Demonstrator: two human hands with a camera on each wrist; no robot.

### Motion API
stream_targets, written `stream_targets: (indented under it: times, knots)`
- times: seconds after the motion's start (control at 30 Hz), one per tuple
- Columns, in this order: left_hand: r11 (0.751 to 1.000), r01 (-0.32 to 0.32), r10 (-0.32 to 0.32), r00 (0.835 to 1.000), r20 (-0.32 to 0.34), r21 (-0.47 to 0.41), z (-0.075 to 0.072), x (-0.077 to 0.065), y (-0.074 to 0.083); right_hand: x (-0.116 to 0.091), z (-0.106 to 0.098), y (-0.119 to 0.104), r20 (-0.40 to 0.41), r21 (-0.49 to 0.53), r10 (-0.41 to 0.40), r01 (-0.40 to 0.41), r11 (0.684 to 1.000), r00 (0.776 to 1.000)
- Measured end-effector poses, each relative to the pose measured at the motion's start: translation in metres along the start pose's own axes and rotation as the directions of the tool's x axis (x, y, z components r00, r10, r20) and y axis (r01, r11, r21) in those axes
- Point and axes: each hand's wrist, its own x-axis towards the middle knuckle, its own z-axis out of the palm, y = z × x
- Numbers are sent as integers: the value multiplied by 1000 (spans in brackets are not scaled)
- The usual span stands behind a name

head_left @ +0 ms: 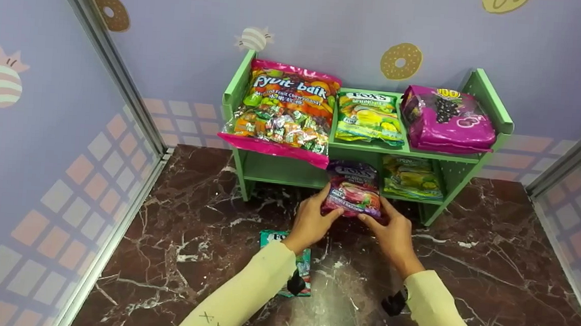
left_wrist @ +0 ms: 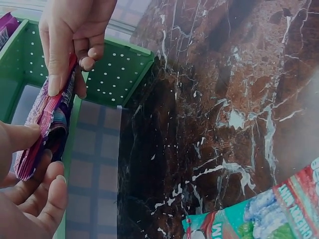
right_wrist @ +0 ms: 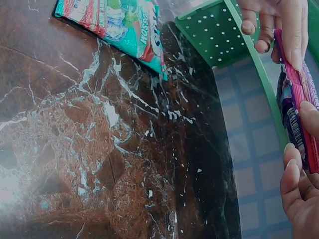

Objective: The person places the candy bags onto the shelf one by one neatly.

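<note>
Both hands hold a purple Fox's berries candy bag (head_left: 354,190) at the front of the lower shelf. The left hand (head_left: 314,217) pinches its left edge, thumb on the near side and fingers behind. At the opposite edge, the right hand (head_left: 393,231) grips it the same way. In the left wrist view the candy bag (left_wrist: 47,117) appears edge-on between thumbs and fingers. A teal Fox's candy bag (head_left: 304,266) lies on the marble floor, partly hidden under the left forearm. The green two-tier shelf (head_left: 282,170) stands against the wall.
On the upper tier sit a large Fyvit baik candy bag (head_left: 289,109) overhanging the front, a green-yellow Fox's bag (head_left: 370,118) and a purple grape-print pack (head_left: 449,120). Another yellow-green bag (head_left: 413,177) lies at the lower right. Patterned walls (head_left: 185,63) enclose the marble floor (head_left: 487,279).
</note>
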Motion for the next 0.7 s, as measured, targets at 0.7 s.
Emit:
stream_targets:
  times: [0.7]
  knots:
    - [994,43,-36,997,-65,104,9,10,-8,14,6,3,-10,-7,41,-41,999,999]
